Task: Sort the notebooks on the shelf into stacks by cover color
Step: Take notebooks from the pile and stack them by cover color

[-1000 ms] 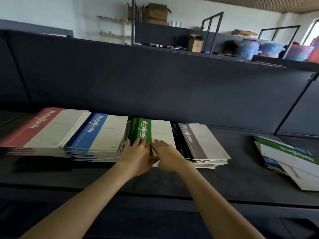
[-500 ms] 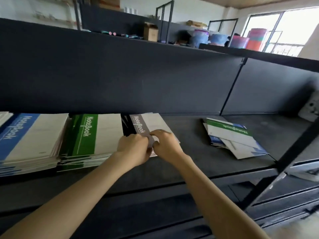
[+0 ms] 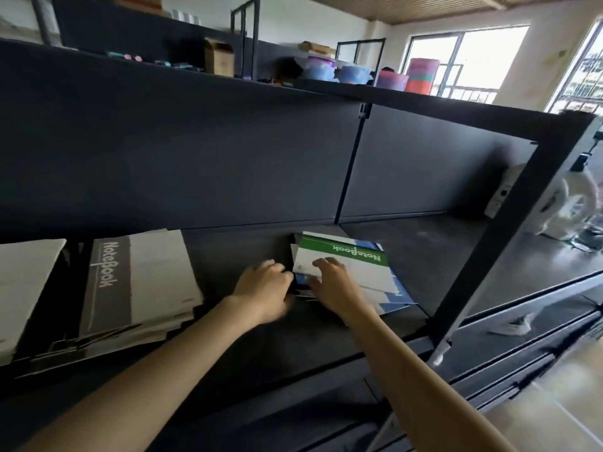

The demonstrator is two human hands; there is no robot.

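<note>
The loose pile sits on the shelf [image 3: 248, 347] right of centre, between its back panel and front edge, with the green notebook [image 3: 352, 256] on top and blue notebooks [image 3: 391, 303] fanned out askew beneath it. My right grip [image 3: 332, 282] lies over the green cover's near-left corner, fingers on top and thumb at the edge, pinching it. My left grip [image 3: 264, 288] is curled at the pile's left edge; blur stops me telling whether it holds anything.

I judge these to be thin, light and floppy, with slick covers that will slide over each other, so I'd take them by the spine edge. The grey stack [image 3: 140, 288] stands well apart to the left. The upright post [image 3: 483, 249] at the front edge crowds the right, and the shelf above limits lift.
</note>
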